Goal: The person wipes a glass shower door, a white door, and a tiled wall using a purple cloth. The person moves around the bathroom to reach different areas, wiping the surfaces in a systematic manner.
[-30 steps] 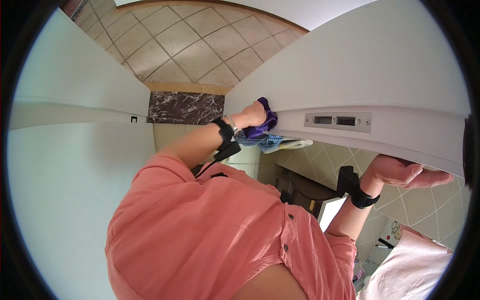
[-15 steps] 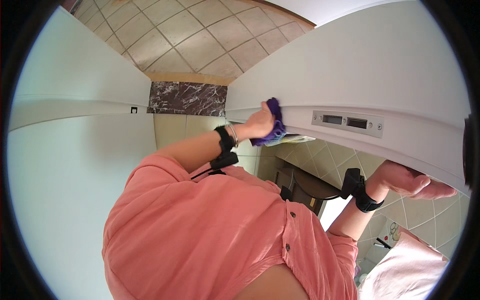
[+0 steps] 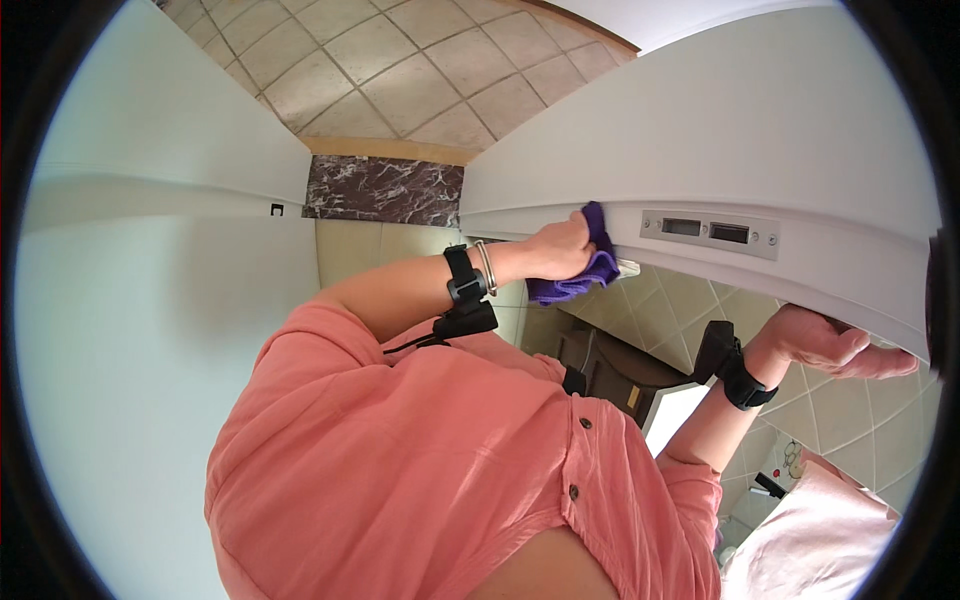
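My left hand (image 3: pixel 556 249) is closed around a purple cloth (image 3: pixel 576 288) and presses it to the edge of a white door frame (image 3: pixel 560 215). Part of the cloth hangs below the hand, and part sticks up past the fingers. Just right of the cloth, a metal strike plate (image 3: pixel 710 234) with two rectangular openings is set into that edge. Farther right, my right hand (image 3: pixel 825 342) lies along the underside of the same edge, its visible fingers stretched out and holding nothing that I can see. Black straps with small boxes circle both wrists.
A white panel (image 3: pixel 150 350) with a small black fitting fills the left side. Dark marbled stone (image 3: pixel 385 188) forms the threshold, with floor tiles (image 3: pixel 400 80) beyond. Below the frame are a dark brown cabinet (image 3: pixel 610 380) and a pale pink cloth (image 3: pixel 815 540).
My left hand has slid the purple cloth to the right along the frame's edge, closer to the strike plate. My right hand stays at the same place on the frame.
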